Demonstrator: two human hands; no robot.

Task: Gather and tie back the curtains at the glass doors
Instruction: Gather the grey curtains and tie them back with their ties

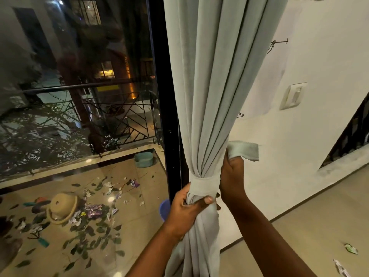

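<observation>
A pale grey-green curtain (215, 80) hangs bunched beside the black frame of the glass door (163, 108). A fabric tie-back band (203, 185) of the same cloth is wrapped round the gathered curtain. My left hand (189, 204) grips the bunched curtain just below the band, thumb across the front. My right hand (232, 172) is on the curtain's right side and pinches the loose end of the band (244, 149), which sticks out to the right above my knuckles.
Through the glass lies a balcony floor littered with leaves, paper scraps and a tan hat (62, 206), with a teal tub (143, 159) and a railing (111, 116) beyond. A white wall with a switch plate (293, 95) stands to the right; paper scraps (350, 247) lie on the indoor floor.
</observation>
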